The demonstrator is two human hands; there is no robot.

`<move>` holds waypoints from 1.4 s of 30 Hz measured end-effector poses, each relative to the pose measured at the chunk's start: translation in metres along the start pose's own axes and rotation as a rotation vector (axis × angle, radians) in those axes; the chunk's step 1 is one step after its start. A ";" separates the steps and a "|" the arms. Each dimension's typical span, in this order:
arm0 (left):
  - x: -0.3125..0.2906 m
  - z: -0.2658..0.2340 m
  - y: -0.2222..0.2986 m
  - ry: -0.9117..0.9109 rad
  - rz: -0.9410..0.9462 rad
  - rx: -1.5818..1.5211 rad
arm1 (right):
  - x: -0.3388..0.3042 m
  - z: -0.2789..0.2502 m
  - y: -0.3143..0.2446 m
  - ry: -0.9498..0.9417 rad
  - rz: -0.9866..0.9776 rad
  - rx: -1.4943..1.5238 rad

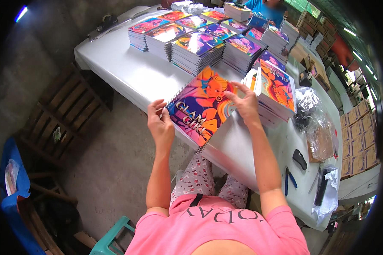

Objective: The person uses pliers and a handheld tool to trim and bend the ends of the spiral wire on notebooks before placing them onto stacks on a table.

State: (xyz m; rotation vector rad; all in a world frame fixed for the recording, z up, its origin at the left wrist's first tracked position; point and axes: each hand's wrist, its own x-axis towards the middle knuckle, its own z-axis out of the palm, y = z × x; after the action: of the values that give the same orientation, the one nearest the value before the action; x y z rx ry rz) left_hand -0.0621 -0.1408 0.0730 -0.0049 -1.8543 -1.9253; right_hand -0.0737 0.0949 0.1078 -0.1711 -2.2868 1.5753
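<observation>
Over the table's near edge I have a spiral-bound notebook [206, 102] with a colourful illustrated cover in orange, purple and pink. The fingers of my left hand [161, 125] are bent round its left, coiled edge near the corner. My right hand [246, 104] grips the opposite edge, thumb and fingertips at the cover. Just right of that hand stands a stack of similar notebooks [278, 91], its top one with an orange and blue cover. Beyond the held notebook, several more notebook stacks [195, 44] fill the far part of the table.
On the white table [110, 63], to the right, lie blue-handled pliers [290, 180], a dark oblong object [300, 159], clear plastic wrap [319, 136] and black coils [323, 187]. Another person [268, 12] is at the far side. A teal stool [112, 236] and wooden pallet [66, 112] stand left.
</observation>
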 end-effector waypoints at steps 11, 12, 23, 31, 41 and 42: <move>0.009 0.022 -0.073 0.091 -0.122 -0.086 | 0.044 0.038 0.025 -0.298 0.014 -1.033; 0.010 0.026 -0.068 0.078 -0.118 -0.052 | 0.050 0.038 0.023 -0.284 0.042 -1.040; 0.007 0.040 -0.080 0.192 -0.080 -0.104 | 0.056 0.051 0.051 -0.305 0.256 -0.879; 0.017 0.022 -0.106 0.161 -0.066 -0.505 | 0.027 0.033 0.000 -0.089 -0.173 -0.721; 0.001 0.155 0.051 -0.601 0.305 0.106 | 0.034 -0.219 0.036 0.396 0.383 -0.244; 0.003 0.184 0.045 -0.643 0.251 0.207 | 0.031 -0.215 0.038 0.276 0.534 -0.060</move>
State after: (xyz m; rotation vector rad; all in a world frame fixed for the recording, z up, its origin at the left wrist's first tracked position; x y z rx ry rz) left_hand -0.1075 0.0329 0.1328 -0.8361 -2.3031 -1.6584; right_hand -0.0296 0.3068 0.1476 -1.0196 -2.1709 1.5865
